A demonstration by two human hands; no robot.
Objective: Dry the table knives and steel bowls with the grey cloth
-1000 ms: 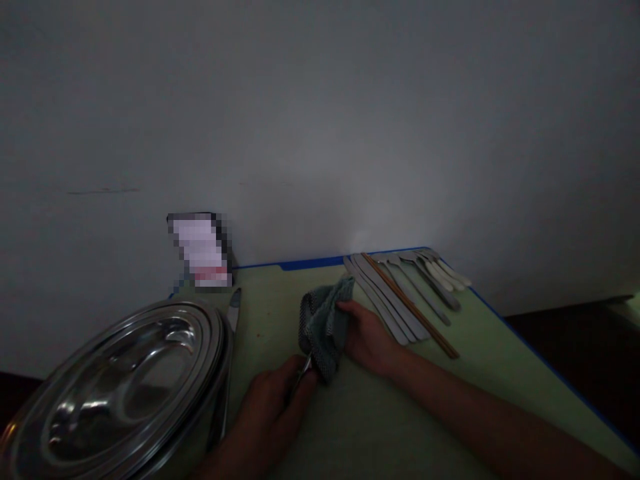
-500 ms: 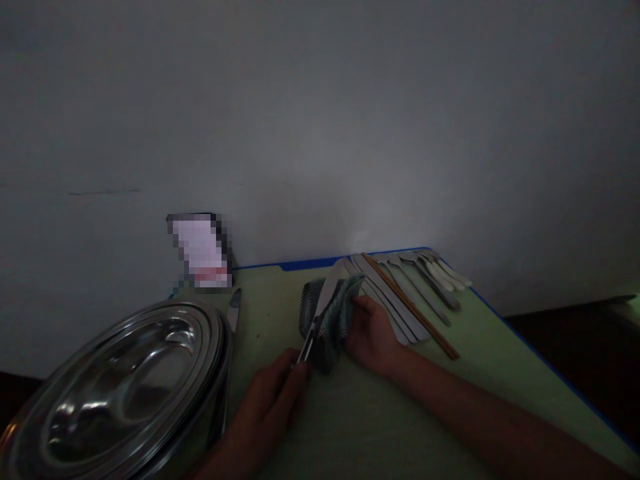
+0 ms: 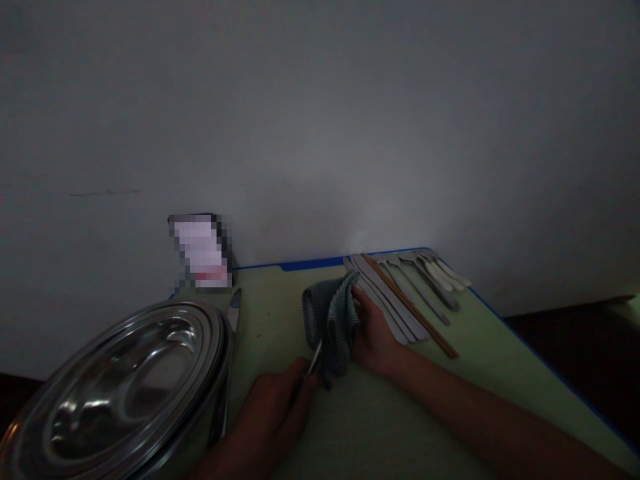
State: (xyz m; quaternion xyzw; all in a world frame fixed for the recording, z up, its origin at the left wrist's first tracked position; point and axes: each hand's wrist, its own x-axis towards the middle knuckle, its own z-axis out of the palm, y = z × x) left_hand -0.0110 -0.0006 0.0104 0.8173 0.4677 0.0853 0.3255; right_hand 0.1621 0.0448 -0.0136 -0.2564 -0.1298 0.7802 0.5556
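Knife [image 3: 315, 357] at lower centre of frame, long axis slanting lower left to upper right, far end hidden in bluish cloth [image 3: 323, 308]; left hand [image 3: 280, 399] closed around near end, right hand [image 3: 374, 337] gripping cloth, bent fingers partly hidden. Steel plates [image 3: 163, 387], lower left.

Left hand [image 3: 283, 403] is curled tight; right hand [image 3: 374, 337] seems pinched, forearm [image 3: 480, 403] slanting.

Far end of utensil [image 3: 315, 359] hidden in cloth [image 3: 320, 312]; phone screen [image 3: 199, 245] pixelated
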